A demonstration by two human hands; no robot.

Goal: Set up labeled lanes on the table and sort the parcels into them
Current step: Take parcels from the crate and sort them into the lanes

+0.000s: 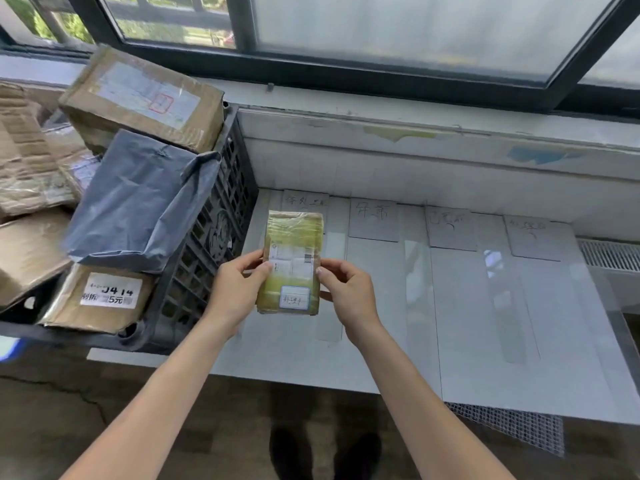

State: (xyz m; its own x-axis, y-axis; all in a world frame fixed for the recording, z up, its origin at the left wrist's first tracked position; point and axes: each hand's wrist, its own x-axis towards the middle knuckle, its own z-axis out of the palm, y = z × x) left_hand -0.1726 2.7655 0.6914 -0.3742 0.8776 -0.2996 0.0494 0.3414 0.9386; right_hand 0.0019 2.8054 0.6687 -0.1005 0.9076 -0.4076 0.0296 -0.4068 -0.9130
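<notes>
Table | left hand, right hand fingers pinch parcel | box label reads 414

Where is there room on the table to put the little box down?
The lanes in front of the second label card, third label card and fourth label card are bare, split by tape strips. The first lane, beside the crate, looks bare too, but the held parcel hides part. The crate is crowded with piled parcels.
</notes>
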